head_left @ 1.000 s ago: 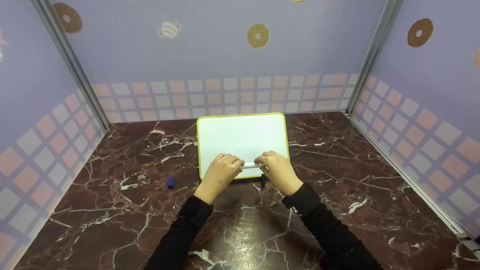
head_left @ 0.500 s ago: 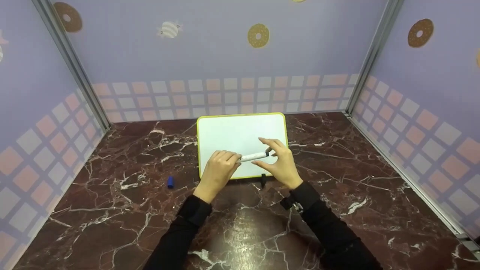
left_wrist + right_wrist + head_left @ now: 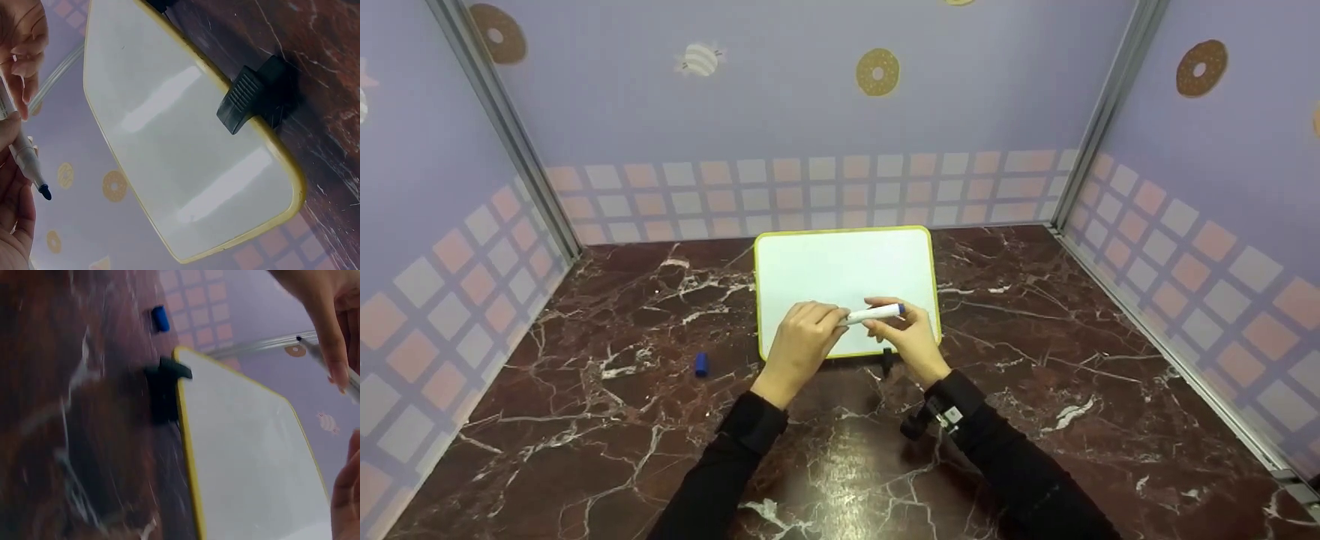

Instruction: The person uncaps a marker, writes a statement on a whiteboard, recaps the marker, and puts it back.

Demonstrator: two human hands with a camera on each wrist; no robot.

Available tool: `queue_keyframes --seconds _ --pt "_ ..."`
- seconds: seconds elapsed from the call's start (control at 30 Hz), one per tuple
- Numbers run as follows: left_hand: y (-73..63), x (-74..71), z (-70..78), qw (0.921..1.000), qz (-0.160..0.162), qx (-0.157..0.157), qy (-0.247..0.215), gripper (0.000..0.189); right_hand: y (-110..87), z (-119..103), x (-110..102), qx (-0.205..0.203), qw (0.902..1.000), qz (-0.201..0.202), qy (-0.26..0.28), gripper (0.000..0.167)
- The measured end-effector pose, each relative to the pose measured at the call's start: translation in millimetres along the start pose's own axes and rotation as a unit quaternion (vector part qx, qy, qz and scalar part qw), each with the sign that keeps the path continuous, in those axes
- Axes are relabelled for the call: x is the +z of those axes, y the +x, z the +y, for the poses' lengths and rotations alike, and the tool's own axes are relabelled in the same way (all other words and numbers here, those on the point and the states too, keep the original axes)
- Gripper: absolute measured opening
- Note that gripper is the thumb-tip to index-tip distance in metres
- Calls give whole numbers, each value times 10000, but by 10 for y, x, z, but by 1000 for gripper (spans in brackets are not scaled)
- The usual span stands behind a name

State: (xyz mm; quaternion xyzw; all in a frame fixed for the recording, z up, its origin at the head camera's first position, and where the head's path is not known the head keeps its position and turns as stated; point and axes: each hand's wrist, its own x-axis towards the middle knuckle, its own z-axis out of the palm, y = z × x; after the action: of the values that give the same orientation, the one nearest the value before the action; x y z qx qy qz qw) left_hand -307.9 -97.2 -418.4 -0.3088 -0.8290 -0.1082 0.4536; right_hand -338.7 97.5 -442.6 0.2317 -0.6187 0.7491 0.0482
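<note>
My left hand [image 3: 802, 337] pinches a white whiteboard marker [image 3: 874, 313] between thumb and fingers, above the lower part of a yellow-rimmed whiteboard [image 3: 840, 262]. The marker's blue end points right in the head view; its bare dark nib [image 3: 45, 192] shows in the left wrist view. My right hand [image 3: 913, 337] is close to the blue end, with its fingers and thumb loosely bent and spread. In the right wrist view a gap separates the right hand's fingers [image 3: 346, 489] from the marker. A blue marker cap [image 3: 701, 365] lies on the table left of the board.
The whiteboard leans back on a stand, with a black clip [image 3: 887, 360] gripping its lower edge. Dark red marbled tabletop [image 3: 607, 420] surrounds it. Patterned lilac panels [image 3: 787, 112] enclose the back and both sides.
My right hand has let go of the marker and drawn slightly back, its fingers opening and then bending loosely. The left hand keeps hold; the marker now tilts up to the right.
</note>
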Motion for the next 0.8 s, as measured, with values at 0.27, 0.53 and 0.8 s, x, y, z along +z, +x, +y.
queue_keyframes --seconds 0.27,0.53,0.8 --pt "-23 31 45 9998 -193 43 -28 20 -41 53 124 270 9942 210 1019 17" --pt "-20 -7 -21 9986 -447 -130 -268 30 -41 72 147 108 9939 492 981 18" --pt "5 -238 -447 9686 -602 -2269 -817 48 27 22 185 -511 9949 660 569 3"
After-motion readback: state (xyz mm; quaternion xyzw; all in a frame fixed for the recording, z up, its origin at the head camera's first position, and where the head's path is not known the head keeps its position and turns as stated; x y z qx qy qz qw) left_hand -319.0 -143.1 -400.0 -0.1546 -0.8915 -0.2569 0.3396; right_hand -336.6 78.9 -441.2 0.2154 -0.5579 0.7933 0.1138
